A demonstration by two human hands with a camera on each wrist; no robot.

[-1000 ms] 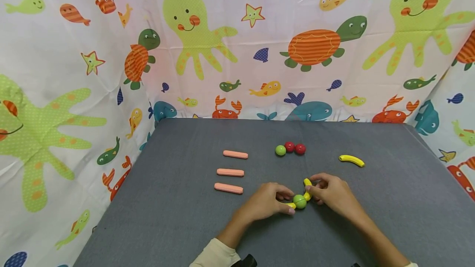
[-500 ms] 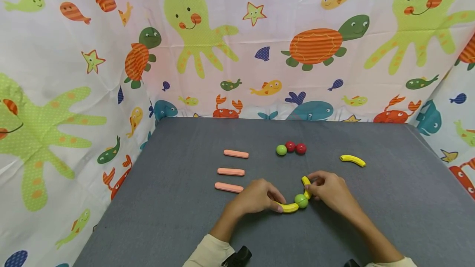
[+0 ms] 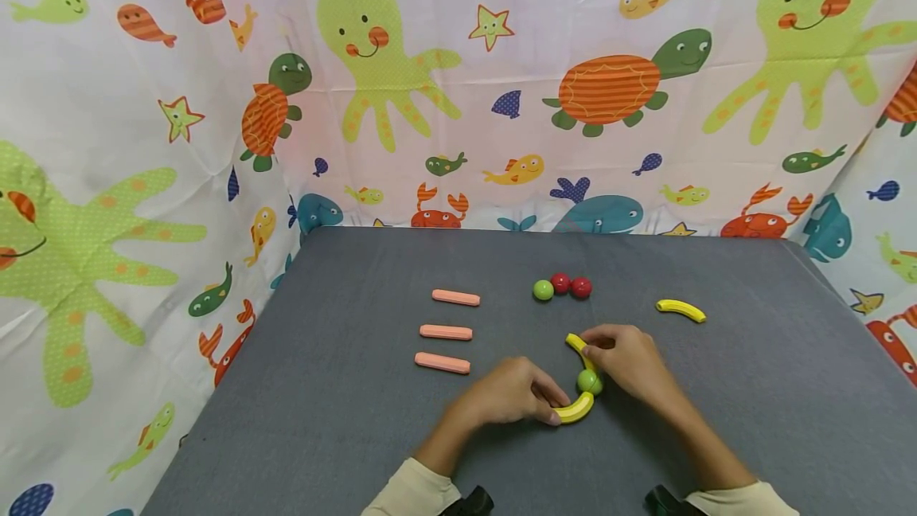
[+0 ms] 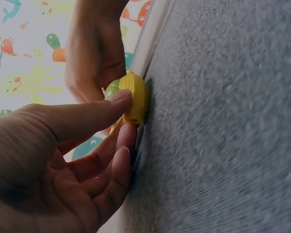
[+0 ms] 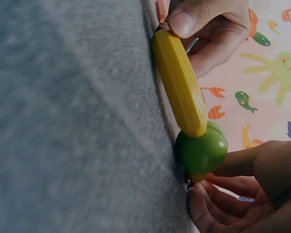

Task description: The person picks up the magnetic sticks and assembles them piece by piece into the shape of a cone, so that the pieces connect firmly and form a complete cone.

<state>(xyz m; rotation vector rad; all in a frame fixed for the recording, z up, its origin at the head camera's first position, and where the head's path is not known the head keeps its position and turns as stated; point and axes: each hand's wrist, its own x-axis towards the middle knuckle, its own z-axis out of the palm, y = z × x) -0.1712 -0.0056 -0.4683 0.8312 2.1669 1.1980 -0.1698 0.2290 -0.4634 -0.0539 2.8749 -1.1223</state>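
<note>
My left hand (image 3: 509, 395) pinches the outer end of a yellow curved stick (image 3: 576, 408) between thumb and fingers. That stick's other end meets a green ball (image 3: 590, 381). Beyond the ball, a second yellow curved stick (image 3: 576, 343) angles up and left, its side gripped by my right hand (image 3: 629, 363). Together the three pieces form an arc that opens to the left. In the right wrist view the first stick touches the ball (image 5: 203, 149), which largely hides the second. The left wrist view shows my thumb on the ribbed yellow stick (image 4: 137, 99), close over the tabletop.
Several loose pieces lie on the grey cloth table (image 3: 322, 420). Three pink sticks, one of them nearest (image 3: 442, 363), are at left. A green ball (image 3: 543, 290) and two red balls (image 3: 571, 285) sit at the back. Another yellow curved stick (image 3: 680, 310) lies right.
The ball has shifted slightly right and up. The left-hand stick has swung to slope up rightward, and the right-hand stick's far tip has moved left with my right hand.
</note>
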